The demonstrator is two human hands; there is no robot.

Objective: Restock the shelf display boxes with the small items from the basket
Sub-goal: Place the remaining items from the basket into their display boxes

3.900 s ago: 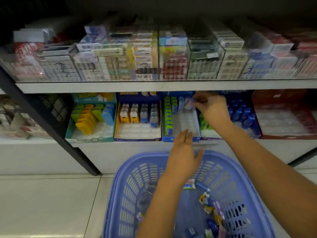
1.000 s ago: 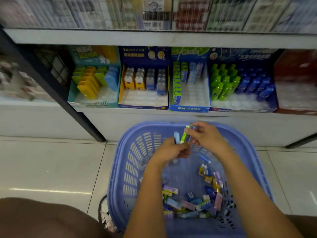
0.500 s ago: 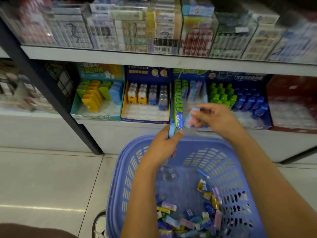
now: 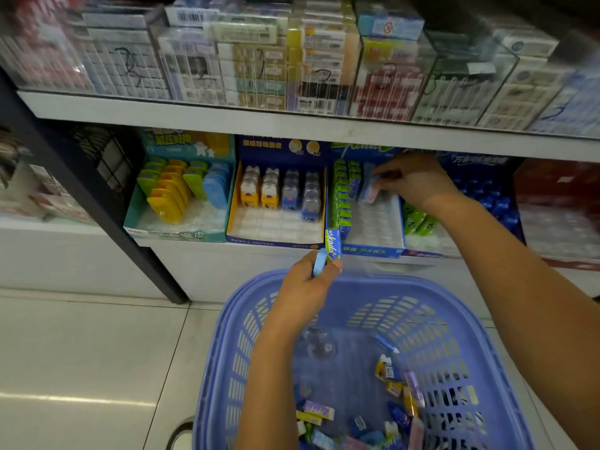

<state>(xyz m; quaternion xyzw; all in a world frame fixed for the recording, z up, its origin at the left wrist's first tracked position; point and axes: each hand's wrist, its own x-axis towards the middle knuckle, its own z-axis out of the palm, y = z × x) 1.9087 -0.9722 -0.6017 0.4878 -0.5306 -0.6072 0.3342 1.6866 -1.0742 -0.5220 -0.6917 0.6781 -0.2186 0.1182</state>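
A blue plastic basket (image 4: pixel 454 306) stands on the floor below the shelf, with several small wrapped erasers (image 4: pixel 394 388) in its bottom. My left hand (image 4: pixel 308 287) hovers over the basket's far rim and grips a green eraser (image 4: pixel 333 245) and a light blue one (image 4: pixel 319 263). My right hand (image 4: pixel 412 180) reaches into the blue display box (image 4: pixel 373 251) on the lower shelf and pinches a pink-and-blue eraser (image 4: pixel 370 190), which sits among the box's back rows. A column of green erasers (image 4: pixel 342 196) fills the box's left side.
Left of that box are a box of bear-shaped items (image 4: pixel 279 193) and a teal box of yellow, green and blue pieces (image 4: pixel 181 186). Green and blue items (image 4: pixel 487 203) lie to the right. The upper shelf (image 4: pixel 292 125) overhangs. A black post (image 4: pixel 97 203) slants at left.
My right hand has moved from above the basket up into the blue display box with the pink-and-blue eraser. My left hand stays over the basket rim with its two erasers.
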